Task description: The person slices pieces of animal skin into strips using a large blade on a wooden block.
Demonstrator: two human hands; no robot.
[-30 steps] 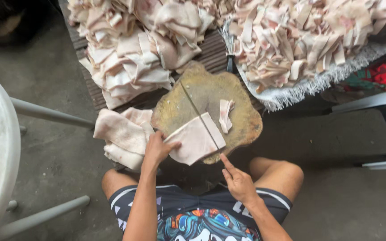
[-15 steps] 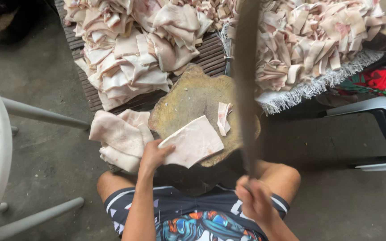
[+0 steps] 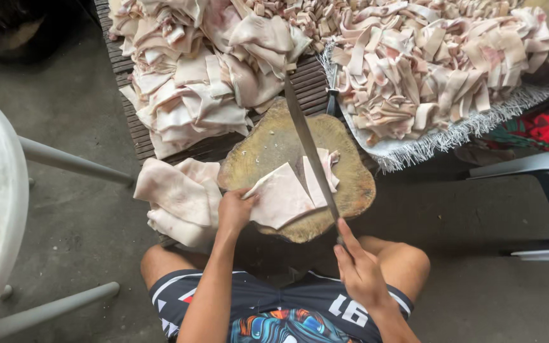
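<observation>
Pinning a pale slab of skin (image 3: 279,202) flat on the round chopping block (image 3: 351,159), the left hand (image 3: 235,211) keeps it from sliding. The right hand (image 3: 358,272), clamped on the handle, lays the long knife (image 3: 309,152) across the block's right half, splitting off a strip (image 3: 323,174). Uncut slabs (image 3: 176,200) wait left of the block.

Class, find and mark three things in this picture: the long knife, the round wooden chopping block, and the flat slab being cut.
long knife (image 3: 309,149), head view, middle of the blade.
round wooden chopping block (image 3: 258,152), head view, bare top surface left of the blade.
flat slab (image 3: 282,202), head view, centre of the pale piece under the left hand's fingers.
</observation>
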